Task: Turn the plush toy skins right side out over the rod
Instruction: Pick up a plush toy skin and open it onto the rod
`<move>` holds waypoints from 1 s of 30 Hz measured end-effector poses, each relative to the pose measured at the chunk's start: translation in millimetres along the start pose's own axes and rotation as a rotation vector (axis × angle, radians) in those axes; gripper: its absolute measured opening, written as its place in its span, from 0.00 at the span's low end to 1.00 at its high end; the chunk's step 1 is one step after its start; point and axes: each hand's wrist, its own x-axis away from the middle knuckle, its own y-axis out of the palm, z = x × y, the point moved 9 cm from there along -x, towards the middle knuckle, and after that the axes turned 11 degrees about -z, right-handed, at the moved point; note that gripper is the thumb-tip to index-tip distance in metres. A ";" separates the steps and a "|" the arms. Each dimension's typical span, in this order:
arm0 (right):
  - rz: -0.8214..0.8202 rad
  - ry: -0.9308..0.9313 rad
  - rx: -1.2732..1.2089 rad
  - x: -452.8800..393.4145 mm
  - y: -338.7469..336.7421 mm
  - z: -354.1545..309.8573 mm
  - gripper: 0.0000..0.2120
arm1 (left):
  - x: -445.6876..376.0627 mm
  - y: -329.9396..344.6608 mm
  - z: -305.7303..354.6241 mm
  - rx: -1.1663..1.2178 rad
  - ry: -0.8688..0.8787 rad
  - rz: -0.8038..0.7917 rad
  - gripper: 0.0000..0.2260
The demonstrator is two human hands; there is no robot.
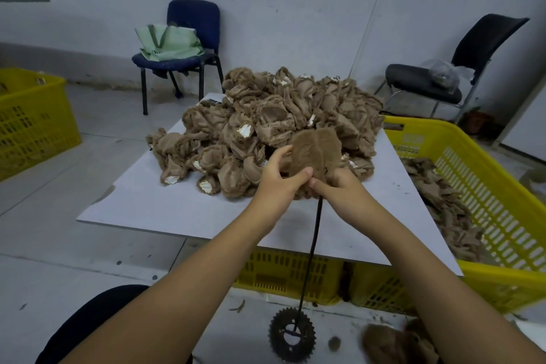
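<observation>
A thin black rod (313, 245) stands up from a toothed gear base (292, 334) on the floor. Its top is hidden inside a brown furry plush skin (313, 151). My left hand (280, 174) grips the skin's left side with its thumb on the front. My right hand (336, 186) pinches the skin's lower edge where the rod enters. Behind lies a big pile of inside-out brown skins (280, 121) on a white board (177, 204).
The board rests on yellow crates (283, 275). A yellow basket (484, 201) with brown skins is on the right, another yellow basket (32, 118) far left. Brown furry skins (396, 343) lie on the floor by the gear. Two chairs (189, 47) stand at the wall.
</observation>
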 end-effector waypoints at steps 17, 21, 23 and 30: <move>0.352 0.001 0.196 10.2 -30.6 -5.3 0.08 | 2.0 -6.5 16.7 -0.258 0.085 0.129 0.02; 0.202 -0.089 0.204 5.7 -28.4 -20.0 0.31 | 5.9 -8.7 26.7 -0.287 0.148 0.163 0.05; 0.159 -0.108 0.281 5.0 -27.7 -26.4 0.33 | 6.8 -8.9 32.2 -0.313 0.171 0.153 0.05; 0.246 -0.104 0.402 3.9 -39.3 -26.2 0.08 | 11.8 2.6 39.1 -0.378 0.183 0.055 0.09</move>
